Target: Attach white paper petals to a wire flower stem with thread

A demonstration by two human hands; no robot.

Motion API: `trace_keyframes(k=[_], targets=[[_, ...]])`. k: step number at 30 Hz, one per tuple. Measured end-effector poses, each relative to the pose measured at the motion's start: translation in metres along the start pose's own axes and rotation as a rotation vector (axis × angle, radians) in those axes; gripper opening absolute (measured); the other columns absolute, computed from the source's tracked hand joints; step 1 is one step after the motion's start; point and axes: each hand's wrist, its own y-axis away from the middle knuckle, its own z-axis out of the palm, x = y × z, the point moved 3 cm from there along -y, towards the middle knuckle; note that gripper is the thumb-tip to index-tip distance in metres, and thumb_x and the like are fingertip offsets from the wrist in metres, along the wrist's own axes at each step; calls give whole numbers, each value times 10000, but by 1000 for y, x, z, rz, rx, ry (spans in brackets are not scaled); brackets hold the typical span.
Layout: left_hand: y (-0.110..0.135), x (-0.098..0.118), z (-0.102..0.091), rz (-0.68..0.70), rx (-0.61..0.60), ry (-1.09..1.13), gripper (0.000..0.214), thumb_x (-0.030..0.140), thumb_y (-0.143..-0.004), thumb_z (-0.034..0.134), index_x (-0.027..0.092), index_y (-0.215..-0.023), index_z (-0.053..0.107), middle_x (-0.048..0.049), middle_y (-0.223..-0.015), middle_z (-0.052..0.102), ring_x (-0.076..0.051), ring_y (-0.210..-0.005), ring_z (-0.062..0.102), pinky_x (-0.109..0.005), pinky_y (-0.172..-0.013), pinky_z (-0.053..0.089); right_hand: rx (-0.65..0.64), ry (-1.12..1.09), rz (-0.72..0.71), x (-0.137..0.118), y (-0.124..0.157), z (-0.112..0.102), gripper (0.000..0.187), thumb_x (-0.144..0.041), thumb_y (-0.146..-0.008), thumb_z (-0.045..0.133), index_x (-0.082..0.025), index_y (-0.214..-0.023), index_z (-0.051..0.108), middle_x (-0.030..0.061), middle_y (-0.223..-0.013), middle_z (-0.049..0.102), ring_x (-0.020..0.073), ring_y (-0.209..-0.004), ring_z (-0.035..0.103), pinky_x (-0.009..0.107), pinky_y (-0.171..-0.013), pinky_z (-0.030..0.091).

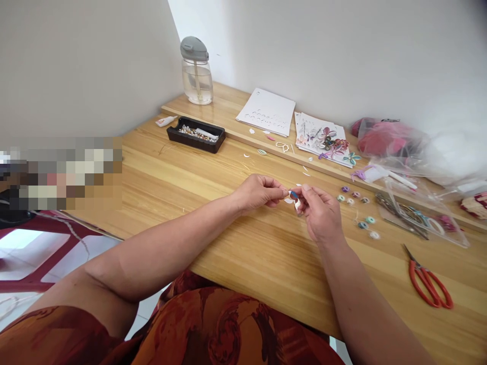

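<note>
Over the wooden table, my left hand (pixel 262 191) and my right hand (pixel 322 207) meet with their fingertips pinched. Between them is a small blue-and-white piece (pixel 293 195), partly hidden by the fingers. The right thumb and fingers grip it, and the left fingertips close on its near end; its exact kind is too small to make out. Small white petal-shaped cutouts (pixel 288 201) lie on the table just beneath the fingertips. To the right of my right hand sit several small thread spools (pixel 355 195) in different colours.
Orange-handled scissors (pixel 428 281) lie at the right. A black tray (pixel 196 145) of beads and a lidded water bottle (pixel 197 76) stand at the back left. Paper sheets (pixel 266 111), wire flowers (pixel 331 144) and plastic bags (pixel 403 144) line the raised ledge. Tweezers-like tools (pixel 399 213) lie at right.
</note>
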Motion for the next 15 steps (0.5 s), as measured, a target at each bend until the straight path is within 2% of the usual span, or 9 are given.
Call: trace_keyframes(k=[6, 15], targets=[[-1, 3, -1, 29, 29, -44, 140, 205, -731, 752, 106, -692, 662, 9, -580, 604, -61, -536, 521, -191, -551, 435, -4, -72, 33, 2, -1, 1, 263, -426, -826, 699, -177, -774, 765, 8, -551, 560, 110, -498, 473, 258, -485, 348], [2, 6, -1, -7, 36, -32, 106, 158, -719, 728, 107, -657, 659, 4, -579, 601, -67, -532, 526, -198, -546, 436, 44, 35, -107, -2, 1, 1, 222, -384, -845, 692, -186, -807, 784, -2, -539, 544, 120, -531, 472, 270, -515, 383]])
